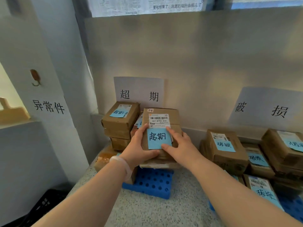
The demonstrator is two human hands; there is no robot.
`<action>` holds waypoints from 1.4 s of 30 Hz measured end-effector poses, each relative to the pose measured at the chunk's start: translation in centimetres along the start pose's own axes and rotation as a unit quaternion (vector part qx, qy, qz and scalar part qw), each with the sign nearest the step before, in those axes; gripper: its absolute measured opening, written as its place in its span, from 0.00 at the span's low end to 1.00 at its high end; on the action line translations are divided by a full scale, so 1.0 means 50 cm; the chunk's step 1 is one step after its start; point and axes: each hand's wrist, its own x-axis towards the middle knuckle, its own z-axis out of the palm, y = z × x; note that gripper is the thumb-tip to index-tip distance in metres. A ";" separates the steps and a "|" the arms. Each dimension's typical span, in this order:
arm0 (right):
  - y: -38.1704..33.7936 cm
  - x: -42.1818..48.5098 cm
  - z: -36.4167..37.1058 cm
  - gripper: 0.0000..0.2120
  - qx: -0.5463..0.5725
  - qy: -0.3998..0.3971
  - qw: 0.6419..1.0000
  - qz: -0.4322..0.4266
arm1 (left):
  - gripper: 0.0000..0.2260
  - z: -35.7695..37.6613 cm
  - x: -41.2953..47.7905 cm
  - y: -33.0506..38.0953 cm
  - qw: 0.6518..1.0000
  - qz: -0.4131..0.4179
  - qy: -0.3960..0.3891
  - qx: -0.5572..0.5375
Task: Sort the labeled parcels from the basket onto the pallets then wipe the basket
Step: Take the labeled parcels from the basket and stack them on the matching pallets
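A cardboard parcel (pixel 161 114) with a barcode label and a blue note reading 超期 sits on top of the stack on the left blue pallet (pixel 152 183). My left hand (pixel 139 148) grips its near left corner, thumb on top beside the note. My right hand (pixel 178 148) holds its near right side, with the thumb and a finger touching the note's edges. Other 超期 parcels (pixel 120 119) are stacked just to the left, under a white wall sign 超期 (pixel 139 92). The black basket (pixel 44 205) shows at the bottom left.
Several parcels with blue 破损 notes (pixel 224 148) are piled on a second blue pallet (pixel 293 208) at the right, under the wall sign 破损 (pixel 262 108). A sign 异常件 (pixel 48 106) hangs on the left pillar. Speckled floor lies in front of the pallets.
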 end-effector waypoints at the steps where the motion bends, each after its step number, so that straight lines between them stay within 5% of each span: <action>1: -0.007 0.017 0.005 0.34 -0.007 -0.002 1.000 0.001 | 0.49 -0.011 0.012 -0.006 1.000 -0.003 -0.005 0.005; 7: -0.046 0.118 0.029 0.35 -0.008 -0.012 1.000 0.025 | 0.49 -0.091 0.096 -0.004 0.993 -0.021 -0.015 0.112; 16: -0.070 0.241 0.066 0.33 0.000 0.007 0.997 0.075 | 0.41 -0.146 0.207 -0.043 0.991 0.007 0.002 0.131; 24: -0.057 0.301 0.099 0.32 -0.015 0.017 0.995 0.101 | 0.33 -0.151 0.276 -0.094 0.940 0.017 0.024 0.339; 42: -0.051 0.363 0.101 0.31 -0.049 0.003 0.994 0.098 | 0.30 -0.151 0.336 -0.112 0.935 -0.009 0.038 0.352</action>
